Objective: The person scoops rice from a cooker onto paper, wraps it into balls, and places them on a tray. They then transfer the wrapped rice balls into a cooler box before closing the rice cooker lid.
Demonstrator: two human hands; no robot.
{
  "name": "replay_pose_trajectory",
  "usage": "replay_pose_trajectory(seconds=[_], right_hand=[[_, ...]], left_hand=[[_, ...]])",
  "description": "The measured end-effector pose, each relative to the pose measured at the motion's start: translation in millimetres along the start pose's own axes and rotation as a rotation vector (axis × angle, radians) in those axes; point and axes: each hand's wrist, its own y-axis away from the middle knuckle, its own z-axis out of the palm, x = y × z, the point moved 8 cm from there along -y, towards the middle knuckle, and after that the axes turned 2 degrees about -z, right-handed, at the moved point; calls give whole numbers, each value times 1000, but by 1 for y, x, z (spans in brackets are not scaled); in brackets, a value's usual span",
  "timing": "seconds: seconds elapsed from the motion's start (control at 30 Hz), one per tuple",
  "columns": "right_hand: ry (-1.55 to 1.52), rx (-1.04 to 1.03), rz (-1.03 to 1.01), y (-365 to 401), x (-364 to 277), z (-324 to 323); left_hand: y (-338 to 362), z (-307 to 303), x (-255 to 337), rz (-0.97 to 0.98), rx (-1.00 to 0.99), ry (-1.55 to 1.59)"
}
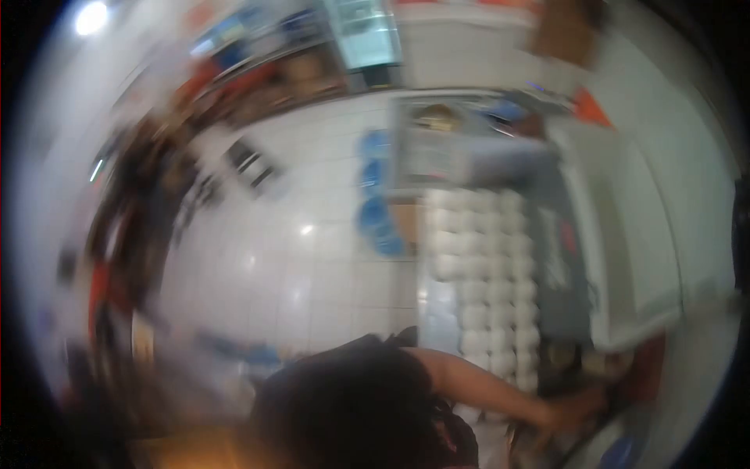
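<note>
Where white rounded pieces [474, 244] stand in close rows on the table [439, 313], presumably to save space, the right hand [576, 411] extends beside them, its grip indeterminable through blur; the left hand is unseen.

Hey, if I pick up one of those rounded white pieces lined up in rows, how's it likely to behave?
It may roll or wobble if nudged, since the white pieces look rounded. Lifting one could disturb its neighbours, as they sit closely packed. It's probably light, each being small beside the forearm, but blur hides the texture, so softness is unclear.
</note>
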Motion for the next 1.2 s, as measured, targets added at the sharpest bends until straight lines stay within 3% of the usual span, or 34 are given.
replay_pose_trajectory(seconds=[0.03,0.1,0.13,0.17,0.2,0.23,0.3,0.37,0.43,0.63,0.83,0.9,1.0,1.13,1.2], right_hand=[[-20,-39,31,-5,24,6],[-2,-65,94,-5,50,19],[153,-7,31,-13,95,25],[318,55,30,-8,71,22],[293,87,82,-6,62,22],[378,7,216,-5,47,21],[406,-62,279,-13,50,27],[425,-22,425,-15,48,24],[416,1,453,-23,59,31],[422,294,524,-40,90,49],[288,170,369,-63,82,80],[254,11,123,-78,61,95],[168,-155,144,-70,32,113],[125,-126,74,-48,18,121],[79,-296,75,-41,25,138]], left_hand=[[-8,-20,11,-125,-135,207],[-13,-16,-1,-138,39,168],[-19,-19,4,-181,-22,135],[-24,-13,1,-182,-30,-61],[-26,-15,6,-87,53,-63],[-26,-11,0,-71,89,26],[-32,-10,2,-86,50,139],[-32,-3,-6,-124,3,374],[-37,-4,1,-68,-10,335],[-35,-1,8,-29,2,272],[-34,-1,13,-77,4,282],[-35,1,13,-63,12,377],[-36,1,11,-62,24,299],[-35,5,7,-44,30,341],[-36,4,9,-12,20,320]])
